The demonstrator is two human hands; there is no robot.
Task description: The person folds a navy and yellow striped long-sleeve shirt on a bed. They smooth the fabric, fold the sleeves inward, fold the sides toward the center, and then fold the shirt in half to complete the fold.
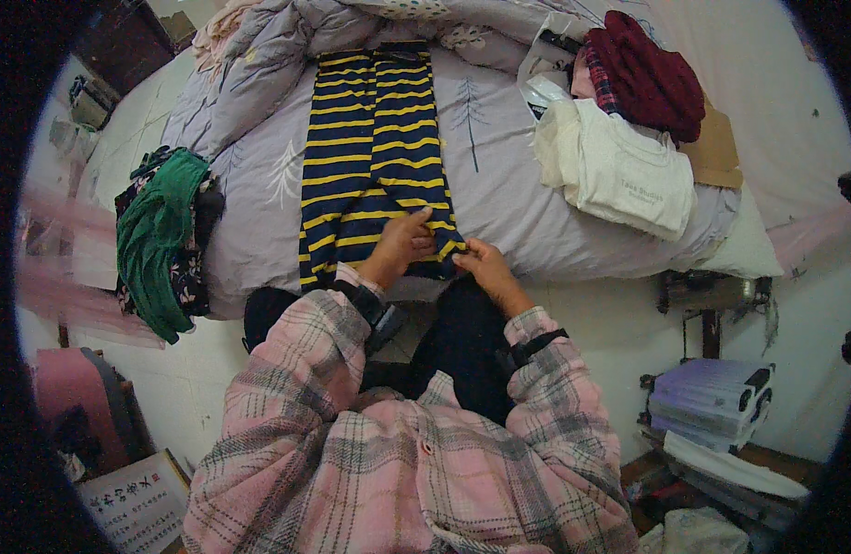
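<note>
A navy garment with yellow stripes (370, 149) lies spread lengthwise on the bed, its two long panels running away from me. My right hand (491, 271) pinches its near right corner between thumb and fingers. On the cloth just left of that corner is my left hand (401, 244), fingers partly curled. Whether the left fingers grip any fabric cannot be made out. The garment's near edge reaches the bed's front side, close to my knees.
A pale lilac sheet (495, 201) covers the bed, with a bunched quilt (259, 76) behind. Green cloth (159, 235) hangs over the left edge. To the right lie a white printed shirt (626, 166) and a dark red garment (647, 76). Purple-and-white boxes (706, 401) stand lower right.
</note>
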